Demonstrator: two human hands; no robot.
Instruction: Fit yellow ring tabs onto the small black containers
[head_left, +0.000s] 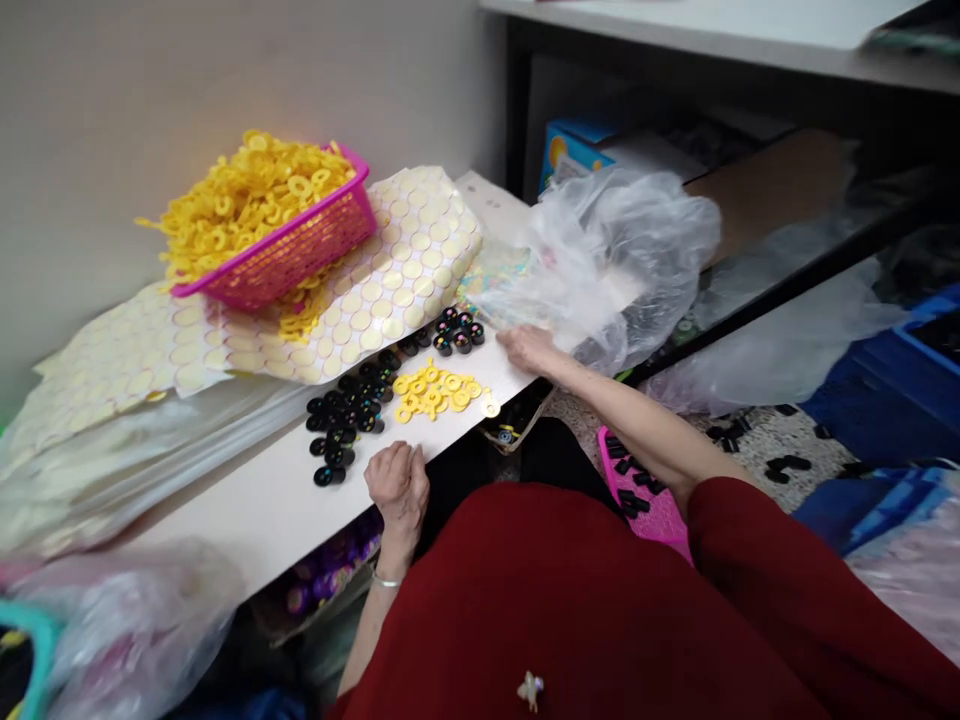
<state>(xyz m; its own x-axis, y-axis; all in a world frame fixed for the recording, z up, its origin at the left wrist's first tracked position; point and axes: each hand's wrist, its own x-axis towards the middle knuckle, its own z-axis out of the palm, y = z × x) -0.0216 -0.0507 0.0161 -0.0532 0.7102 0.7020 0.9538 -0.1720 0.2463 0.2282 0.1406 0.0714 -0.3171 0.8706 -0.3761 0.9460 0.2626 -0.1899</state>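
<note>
My left hand (397, 490) is closed in a loose fist at the table's front edge, just right of a group of small black cylinders (341, 415). Whatever its fingers hold, if anything, is hidden. Farther right, my right hand (527, 348) rests on the tabletop with fingers curled, close to a second cluster of black cylinders (461, 335) with coloured marks on top. Its fingertips are too small to show whether something is pinched there. Between the hands lies a pile of yellow plastic rings with tabs (439, 390).
A pink basket (292, 245) heaped with yellow rings stands on sheets of round stickers (405, 265). Clear plastic bags (615, 250) bulge at the table's right end. On the floor is a pink tray (664, 525) with black pieces; a blue crate (885, 360) stands farther right.
</note>
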